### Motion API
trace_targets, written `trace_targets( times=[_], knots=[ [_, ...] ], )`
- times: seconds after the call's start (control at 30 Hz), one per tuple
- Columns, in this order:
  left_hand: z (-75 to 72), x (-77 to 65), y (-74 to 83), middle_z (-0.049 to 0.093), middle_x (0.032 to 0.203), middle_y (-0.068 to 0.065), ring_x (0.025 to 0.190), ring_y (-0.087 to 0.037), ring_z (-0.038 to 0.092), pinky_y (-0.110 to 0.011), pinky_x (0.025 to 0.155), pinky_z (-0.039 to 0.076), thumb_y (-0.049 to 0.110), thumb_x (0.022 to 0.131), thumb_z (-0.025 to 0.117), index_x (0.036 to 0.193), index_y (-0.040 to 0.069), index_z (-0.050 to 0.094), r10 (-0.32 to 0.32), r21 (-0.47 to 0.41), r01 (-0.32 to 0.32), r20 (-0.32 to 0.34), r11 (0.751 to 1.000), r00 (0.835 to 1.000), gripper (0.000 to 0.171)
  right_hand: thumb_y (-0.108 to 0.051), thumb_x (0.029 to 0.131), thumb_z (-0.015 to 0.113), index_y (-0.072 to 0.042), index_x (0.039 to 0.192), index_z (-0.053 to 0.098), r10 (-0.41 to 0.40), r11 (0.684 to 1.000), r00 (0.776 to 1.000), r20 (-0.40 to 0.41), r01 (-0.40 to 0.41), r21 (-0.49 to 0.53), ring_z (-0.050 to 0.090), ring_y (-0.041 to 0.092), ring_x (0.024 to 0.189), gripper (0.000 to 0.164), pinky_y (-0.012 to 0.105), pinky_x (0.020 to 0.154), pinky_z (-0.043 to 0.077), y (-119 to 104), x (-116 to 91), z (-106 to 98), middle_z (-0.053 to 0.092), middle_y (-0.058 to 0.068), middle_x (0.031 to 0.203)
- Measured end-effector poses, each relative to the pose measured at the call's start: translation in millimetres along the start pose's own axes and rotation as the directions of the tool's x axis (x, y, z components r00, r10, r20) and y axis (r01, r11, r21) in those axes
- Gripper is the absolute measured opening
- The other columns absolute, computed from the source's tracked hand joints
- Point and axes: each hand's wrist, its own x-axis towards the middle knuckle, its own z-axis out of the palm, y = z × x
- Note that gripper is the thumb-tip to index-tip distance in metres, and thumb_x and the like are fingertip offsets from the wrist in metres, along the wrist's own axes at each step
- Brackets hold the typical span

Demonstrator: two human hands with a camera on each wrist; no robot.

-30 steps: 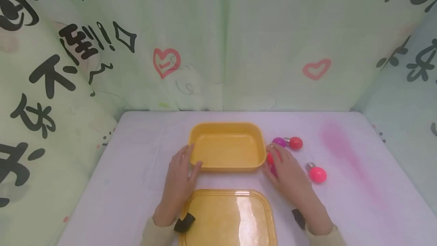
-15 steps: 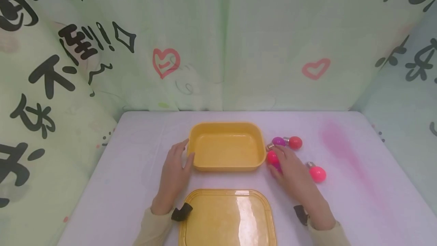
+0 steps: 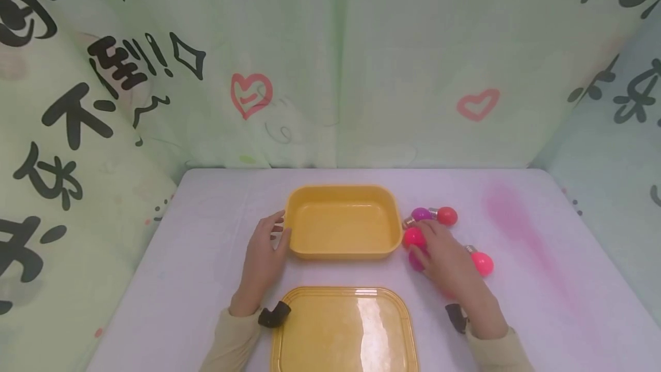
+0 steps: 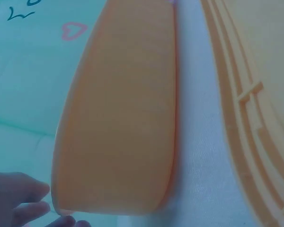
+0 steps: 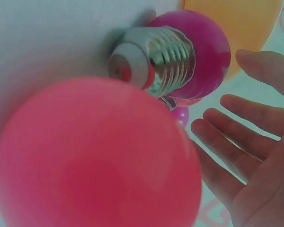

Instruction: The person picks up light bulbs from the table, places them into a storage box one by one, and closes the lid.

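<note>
Head view: a pale table (image 3: 181, 280) bears a smooth yellow box (image 3: 343, 256) with rounded corners and, nearer the person, a flat, shiny yellow panel (image 3: 330, 332) with a ridged rim. The left hand (image 3: 262, 263), relaxed and holding nothing, curves beside the box's left end, while the right hand (image 3: 450, 260) extends over the bulbs (image 3: 413, 237) with its fingers apart and gripping none. Those bulbs are glossy globes in pink, red and purple with silvery threaded bases, gathered near the box's right end, one pink bulb (image 3: 482, 264) lying just right of the hand
</note>
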Motion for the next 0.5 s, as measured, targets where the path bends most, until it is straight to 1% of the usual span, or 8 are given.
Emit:
trace_targets(
  times=[0.17, 0.33, 0.5],
  knots=[
    [1.2, 2.7, -4.5, 0.061, 0.126, -0.013, 0.107, -0.027, 0.064, -0.043, 0.093, 0.056, 0.012, 0.097, 0.061, 0.138, 0.007, 0.054, -0.045, -0.099, 0.046, 0.006, 0.994, 0.999, 0.041, -0.02, 0.089, 0.075, -0.007, 0.138, 0.051, -0.001, 1.0, 1.0, 0.01, 0.001, -0.008, 0.049, 0.034, 0.129, 0.056, 0.055, 0.095, 0.053, 1.0, 3.1, -2.1, 0.054, 0.013, 0.134],
    [2.2, 4.4, -11.1, 0.064, 0.122, -0.014, 0.106, -0.028, 0.065, -0.042, 0.092, 0.056, 0.01, 0.096, 0.062, 0.136, 0.006, 0.056, -0.077, -0.148, 0.078, 0.012, 0.986, 0.997, 0.04, -0.021, 0.091, 0.073, -0.007, 0.138, 0.052, 0.012, 1.0, 1.0, 0.027, -0.012, -0.012, 0.048, 0.036, 0.13, 0.054, 0.056, 0.095, 0.052, 3.3, 5.9, -2.0, 0.054, 0.014, 0.135],
    [3.0, 7.5, -18.0, 0.066, 0.119, -0.015, 0.105, -0.029, 0.066, -0.044, 0.093, 0.056, 0.011, 0.096, 0.064, 0.134, 0.006, 0.059, -0.102, -0.21, 0.106, 0.03, 0.972, 0.994, 0.039, -0.023, 0.089, 0.075, -0.008, 0.138, 0.053, 0.037, 0.999, 0.999, 0.035, -0.036, -0.029, 0.048, 0.036, 0.13, 0.055, 0.057, 0.093, 0.053, 4.8, 8.2, -1.1, 0.054, 0.014, 0.135]
  ],
)
